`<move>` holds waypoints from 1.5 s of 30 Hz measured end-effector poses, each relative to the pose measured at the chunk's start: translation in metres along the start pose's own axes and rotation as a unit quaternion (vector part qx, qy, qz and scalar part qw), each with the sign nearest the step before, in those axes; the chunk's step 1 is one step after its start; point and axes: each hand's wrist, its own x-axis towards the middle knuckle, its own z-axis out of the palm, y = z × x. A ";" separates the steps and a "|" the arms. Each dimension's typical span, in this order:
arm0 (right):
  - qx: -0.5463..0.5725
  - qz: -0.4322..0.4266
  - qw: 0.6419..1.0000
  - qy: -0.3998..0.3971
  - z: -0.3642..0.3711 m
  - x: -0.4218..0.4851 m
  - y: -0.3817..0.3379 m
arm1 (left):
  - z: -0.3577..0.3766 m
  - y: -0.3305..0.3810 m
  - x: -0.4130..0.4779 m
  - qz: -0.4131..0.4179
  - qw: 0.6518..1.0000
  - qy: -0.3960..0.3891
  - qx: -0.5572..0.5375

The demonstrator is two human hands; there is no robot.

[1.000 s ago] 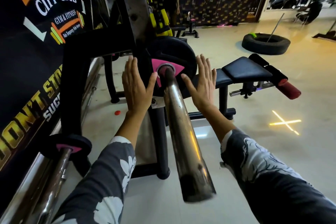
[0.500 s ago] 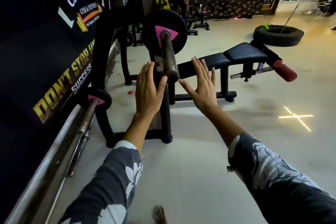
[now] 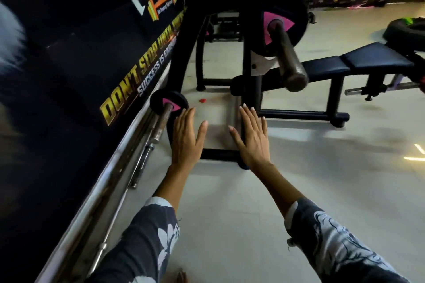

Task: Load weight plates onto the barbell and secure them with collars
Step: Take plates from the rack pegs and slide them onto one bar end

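A black weight plate (image 3: 296,14) with a pink centre sits on the steel barbell sleeve (image 3: 287,55) of the rack, upper right of centre. The sleeve's free end points toward me. A smaller black plate (image 3: 158,99) with a pink centre sits on a second bar (image 3: 162,123) low by the left wall. My left hand (image 3: 186,138) and my right hand (image 3: 251,138) are held out flat over the floor, fingers apart, holding nothing, well below the upper sleeve. The left hand is just right of the small plate. No collar is in sight.
A black banner wall with a steel rail (image 3: 96,190) runs along the left. The black rack frame (image 3: 250,89) stands ahead, and a padded bench (image 3: 358,60) extends to the right. A tyre (image 3: 404,27) lies at the far right. A small red object (image 3: 202,100) lies on the floor.
My view has backed away from the rack and dropped. Both hands have come off the upper plate and sleeve and now hover lower, near the floor bar.
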 end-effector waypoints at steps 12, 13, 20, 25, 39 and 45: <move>-0.004 0.014 0.992 -0.129 0.245 0.128 -0.074 | -0.018 -0.251 0.088 -0.142 0.988 -0.058 0.003; -0.004 0.021 0.991 -0.133 0.260 0.140 -0.073 | -0.011 -0.267 0.099 -0.145 0.987 -0.071 0.005; 0.000 0.049 0.989 -0.142 0.366 0.232 -0.011 | 0.073 -0.381 0.170 -0.188 0.977 -0.097 0.002; 0.079 0.120 0.987 -0.068 0.457 0.298 0.063 | 0.165 -0.488 0.221 -0.308 0.939 -0.094 -0.122; 0.351 0.145 0.911 0.161 0.550 0.341 0.129 | 0.234 -0.555 0.270 -0.250 0.894 0.100 -0.358; 0.368 0.154 0.891 0.217 0.550 0.319 0.119 | 0.217 -0.530 0.254 -0.229 0.889 0.197 -0.343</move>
